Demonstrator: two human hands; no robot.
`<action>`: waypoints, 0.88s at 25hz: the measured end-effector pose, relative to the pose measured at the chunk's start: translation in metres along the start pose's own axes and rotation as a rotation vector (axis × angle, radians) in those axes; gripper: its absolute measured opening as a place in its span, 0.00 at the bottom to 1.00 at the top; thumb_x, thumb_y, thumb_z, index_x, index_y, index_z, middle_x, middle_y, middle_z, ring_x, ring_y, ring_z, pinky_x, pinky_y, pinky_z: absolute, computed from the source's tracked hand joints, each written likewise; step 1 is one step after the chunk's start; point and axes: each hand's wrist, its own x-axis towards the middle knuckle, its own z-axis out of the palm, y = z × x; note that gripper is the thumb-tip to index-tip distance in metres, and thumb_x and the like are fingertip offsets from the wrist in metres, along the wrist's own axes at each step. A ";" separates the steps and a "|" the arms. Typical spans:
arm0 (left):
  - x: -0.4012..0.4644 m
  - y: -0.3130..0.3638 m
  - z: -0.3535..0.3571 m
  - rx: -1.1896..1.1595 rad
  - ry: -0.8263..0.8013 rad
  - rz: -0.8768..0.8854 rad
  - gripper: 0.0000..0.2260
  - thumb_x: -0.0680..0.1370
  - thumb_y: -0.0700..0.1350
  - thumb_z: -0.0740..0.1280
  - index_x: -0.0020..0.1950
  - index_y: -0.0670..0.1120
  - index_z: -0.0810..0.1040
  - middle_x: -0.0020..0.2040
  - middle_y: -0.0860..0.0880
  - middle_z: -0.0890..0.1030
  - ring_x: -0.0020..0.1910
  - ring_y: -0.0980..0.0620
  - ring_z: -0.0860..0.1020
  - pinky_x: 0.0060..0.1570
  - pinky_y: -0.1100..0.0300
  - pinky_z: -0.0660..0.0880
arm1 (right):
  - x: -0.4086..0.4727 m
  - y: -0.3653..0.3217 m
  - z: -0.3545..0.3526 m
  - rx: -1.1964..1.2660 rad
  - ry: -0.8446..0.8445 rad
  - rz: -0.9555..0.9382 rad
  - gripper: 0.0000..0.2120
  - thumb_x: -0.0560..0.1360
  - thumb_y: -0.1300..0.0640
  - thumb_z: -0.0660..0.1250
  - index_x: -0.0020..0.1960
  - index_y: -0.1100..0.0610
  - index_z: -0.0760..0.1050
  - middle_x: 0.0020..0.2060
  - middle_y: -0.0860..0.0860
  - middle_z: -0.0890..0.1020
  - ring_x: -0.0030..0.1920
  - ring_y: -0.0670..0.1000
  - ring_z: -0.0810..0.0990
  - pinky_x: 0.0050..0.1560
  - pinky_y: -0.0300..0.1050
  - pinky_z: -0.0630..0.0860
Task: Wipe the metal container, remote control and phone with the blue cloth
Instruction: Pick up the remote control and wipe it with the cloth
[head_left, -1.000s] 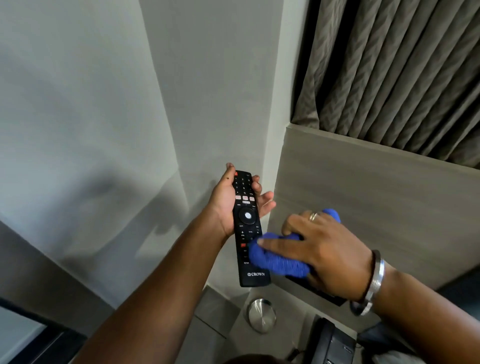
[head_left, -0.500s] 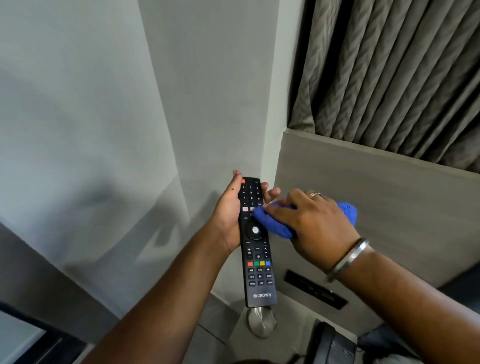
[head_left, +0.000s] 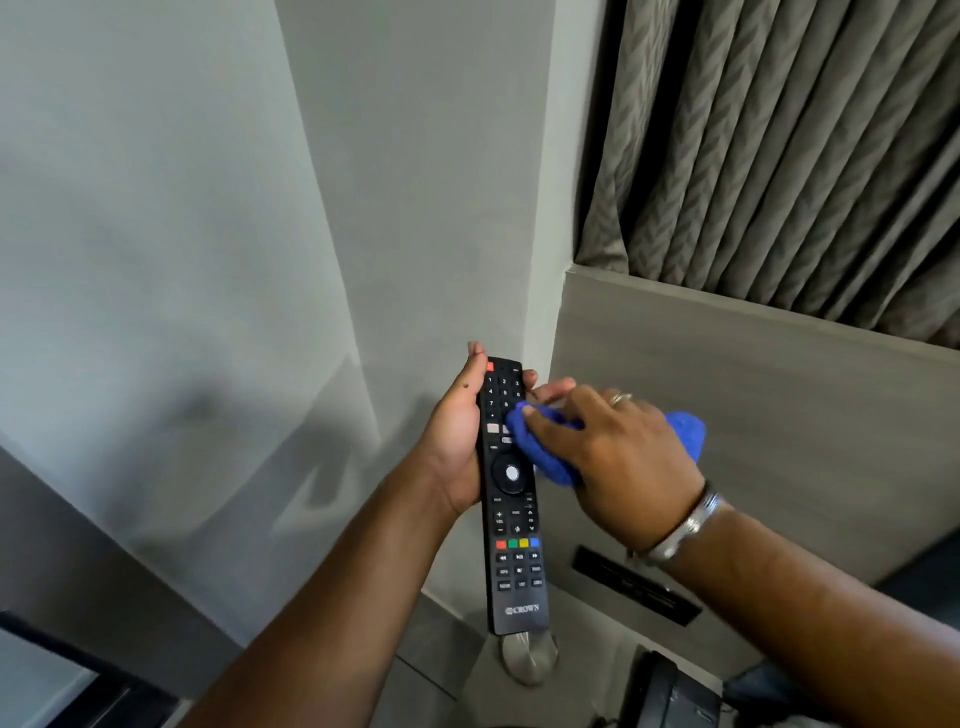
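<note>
My left hand (head_left: 454, 441) grips the upper half of a long black remote control (head_left: 514, 525), held upright with its buttons facing me. My right hand (head_left: 608, 462) is closed on a bunched blue cloth (head_left: 540, 452) and presses it against the remote's right side, near the number keys. Below the remote's lower end, a round metal container (head_left: 530, 660) with a brushed lid stands on the surface, partly hidden by the remote. A black desk phone (head_left: 675, 691) shows at the bottom edge, only its top corner in view.
A grey wall corner stands right behind the remote. To the right is a wood-grain panel (head_left: 753, 415) with a black slot plate (head_left: 636, 584), and a grey curtain (head_left: 779, 145) hangs above it.
The cloth and my right hand moved up the remote from its lower half to the upper keys, uncovering the coloured buttons. The remote has shifted slightly lower in view.
</note>
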 end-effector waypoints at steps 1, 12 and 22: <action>0.000 0.001 -0.001 0.013 0.017 0.004 0.29 0.77 0.69 0.57 0.46 0.43 0.78 0.49 0.41 0.86 0.48 0.40 0.85 0.46 0.48 0.83 | -0.007 -0.005 0.005 0.007 -0.032 -0.030 0.24 0.64 0.63 0.71 0.60 0.54 0.76 0.43 0.57 0.79 0.36 0.60 0.78 0.35 0.54 0.77; 0.001 -0.028 -0.002 0.084 0.057 -0.037 0.33 0.77 0.69 0.56 0.65 0.44 0.79 0.62 0.37 0.81 0.59 0.39 0.81 0.61 0.38 0.75 | 0.023 0.006 -0.012 -0.055 -0.055 0.149 0.19 0.70 0.54 0.68 0.60 0.48 0.74 0.41 0.54 0.74 0.38 0.58 0.76 0.34 0.48 0.71; 0.006 -0.024 -0.028 -0.017 0.223 0.000 0.30 0.77 0.70 0.52 0.45 0.45 0.76 0.41 0.46 0.83 0.52 0.39 0.84 0.48 0.43 0.81 | -0.052 -0.040 -0.006 0.366 -0.381 -0.283 0.23 0.71 0.55 0.62 0.64 0.38 0.69 0.45 0.50 0.76 0.40 0.54 0.76 0.38 0.50 0.78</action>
